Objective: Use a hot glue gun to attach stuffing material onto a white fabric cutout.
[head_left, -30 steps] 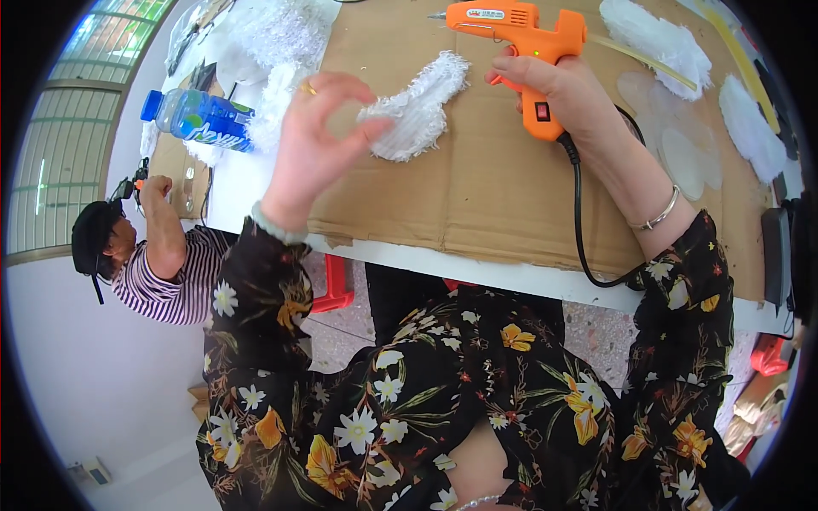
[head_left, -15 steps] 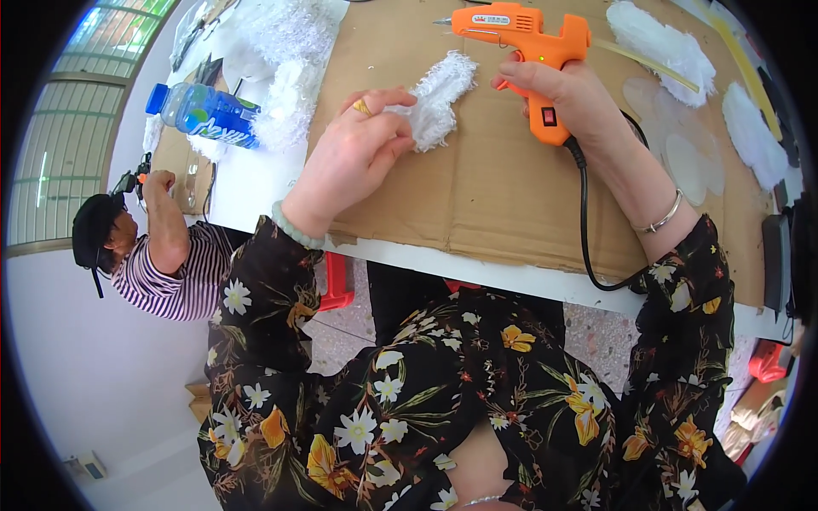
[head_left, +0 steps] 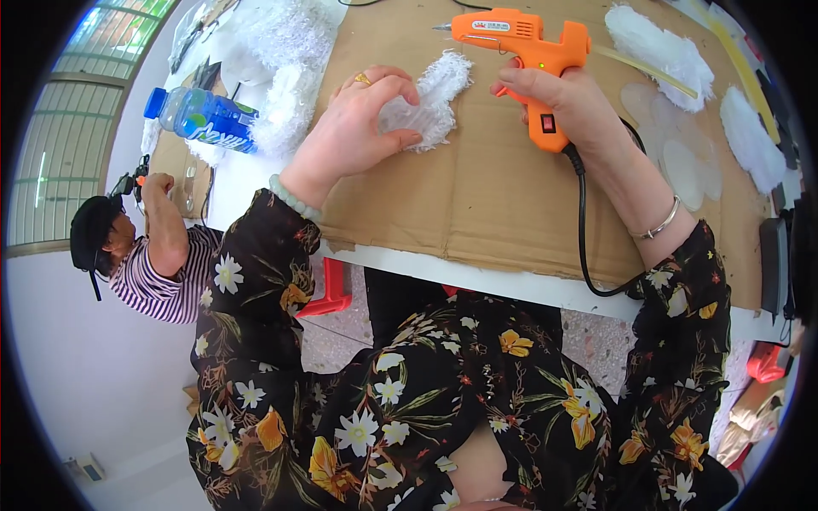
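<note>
Brown cardboard [head_left: 477, 196] covers the white work surface [head_left: 511, 285], with a window at nine o'clock and another person in a striped shirt [head_left: 158, 285] seated low at the left; a blue plastic water bottle [head_left: 200, 117] lies at ten o'clock beside a heap of white fluffy material [head_left: 285, 51]; the left hand [head_left: 349, 136] presses flat on a white fluffy cut-out piece [head_left: 430, 102] near eleven o'clock, its grip spread over the clear backing rather than closed round it; the right hand [head_left: 571, 102] at one o'clock is clenched round the handle of an orange hot glue gun [head_left: 528, 51], nozzle pointing left just above the piece, black cord [head_left: 588, 230] trailing to the surface edge; clear plastic shapes [head_left: 673, 145] and more white fluffy pieces [head_left: 665, 47] lie at two o'clock; judging by this, the gluing step is in hand, and the next move would call for a steady nozzle brought down to the piece's edge while the left hand keeps it from sliding.
</note>
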`<state>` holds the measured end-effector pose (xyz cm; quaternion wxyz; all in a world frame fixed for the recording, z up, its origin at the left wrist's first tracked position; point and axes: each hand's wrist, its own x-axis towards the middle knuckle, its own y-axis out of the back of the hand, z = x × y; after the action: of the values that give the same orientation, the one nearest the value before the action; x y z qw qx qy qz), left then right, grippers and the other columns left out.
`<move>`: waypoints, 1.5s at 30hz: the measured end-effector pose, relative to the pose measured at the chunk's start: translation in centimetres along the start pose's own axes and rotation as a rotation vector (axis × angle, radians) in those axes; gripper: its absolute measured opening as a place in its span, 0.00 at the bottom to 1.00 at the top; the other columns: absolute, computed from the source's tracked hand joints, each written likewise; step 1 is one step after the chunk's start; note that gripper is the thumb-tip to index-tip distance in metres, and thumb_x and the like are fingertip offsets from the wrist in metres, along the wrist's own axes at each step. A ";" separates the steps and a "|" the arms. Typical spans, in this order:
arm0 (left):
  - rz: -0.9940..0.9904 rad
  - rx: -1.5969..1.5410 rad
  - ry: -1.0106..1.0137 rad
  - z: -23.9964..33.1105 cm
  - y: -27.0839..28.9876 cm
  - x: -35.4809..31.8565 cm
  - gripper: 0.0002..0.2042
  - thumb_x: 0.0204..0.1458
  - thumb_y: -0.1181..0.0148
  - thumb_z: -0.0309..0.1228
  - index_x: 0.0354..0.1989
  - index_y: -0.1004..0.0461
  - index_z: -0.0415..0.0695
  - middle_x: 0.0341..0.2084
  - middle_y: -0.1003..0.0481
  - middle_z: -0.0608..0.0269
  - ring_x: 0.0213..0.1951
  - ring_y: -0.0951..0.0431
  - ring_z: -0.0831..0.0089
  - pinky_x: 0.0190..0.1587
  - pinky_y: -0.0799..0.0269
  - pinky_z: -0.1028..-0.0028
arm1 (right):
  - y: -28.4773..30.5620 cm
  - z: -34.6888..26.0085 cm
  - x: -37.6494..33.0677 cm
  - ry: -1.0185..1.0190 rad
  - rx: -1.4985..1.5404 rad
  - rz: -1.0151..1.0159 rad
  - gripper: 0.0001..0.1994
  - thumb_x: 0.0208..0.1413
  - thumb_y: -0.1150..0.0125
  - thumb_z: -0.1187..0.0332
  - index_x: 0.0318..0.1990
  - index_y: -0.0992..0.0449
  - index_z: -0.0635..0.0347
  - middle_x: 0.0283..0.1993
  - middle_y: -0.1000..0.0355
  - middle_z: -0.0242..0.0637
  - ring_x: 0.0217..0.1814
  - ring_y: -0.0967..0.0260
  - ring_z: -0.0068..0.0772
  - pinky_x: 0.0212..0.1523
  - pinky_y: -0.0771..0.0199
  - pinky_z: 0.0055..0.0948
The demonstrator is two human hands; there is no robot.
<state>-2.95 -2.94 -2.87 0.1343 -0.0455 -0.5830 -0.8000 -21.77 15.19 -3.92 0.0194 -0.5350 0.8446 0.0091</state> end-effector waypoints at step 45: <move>0.128 -0.022 -0.138 -0.7 -0.8 -0.1 0.11 0.40 0.41 0.22 0.35 0.29 0.43 0.37 0.26 0.60 0.30 0.25 0.64 0.34 0.30 0.72 | -0.1 0.4 0.9 0.016 0.052 -0.026 0.16 0.51 0.40 0.58 0.42 0.31 0.58 0.34 0.26 0.29 0.29 0.36 0.15 0.30 0.34 0.17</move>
<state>-3.05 -3.41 -3.82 0.1443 -0.1394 -0.5780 -0.7910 -22.07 14.42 -4.40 0.0265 -0.5455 0.8375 -0.0172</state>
